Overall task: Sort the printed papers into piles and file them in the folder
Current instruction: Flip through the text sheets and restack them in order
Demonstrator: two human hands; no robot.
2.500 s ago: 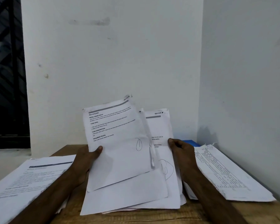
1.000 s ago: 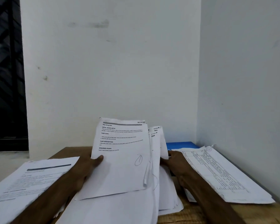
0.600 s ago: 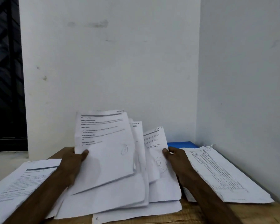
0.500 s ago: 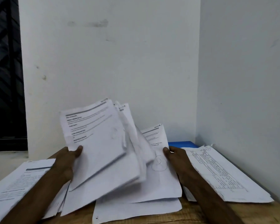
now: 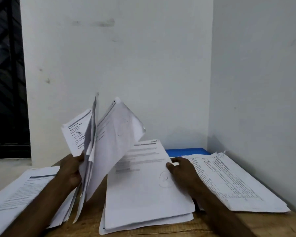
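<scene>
My left hand (image 5: 71, 170) grips a fanned bunch of printed sheets (image 5: 108, 142), lifted steeply on edge above the table's left half. My right hand (image 5: 181, 170) holds the right edge of a flat stack of printed papers (image 5: 143, 190) in the middle, thumb on the top sheet beside a pen-drawn circle. A pile with a grey header bar (image 5: 19, 190) lies at the left. Another pile with dense table print (image 5: 229, 180) lies at the right. A blue folder (image 5: 186, 151) shows at the back, partly under the papers.
The wooden table (image 5: 212, 224) stands in a corner, with white walls behind it (image 5: 126, 65) and on the right. A dark window grille (image 5: 3, 74) is at the far left. Bare wood shows along the front edge.
My left hand has swung its bunch of sheets up and to the left, nearly on edge, parting it from the middle stack. My right hand stays on that stack's right edge.
</scene>
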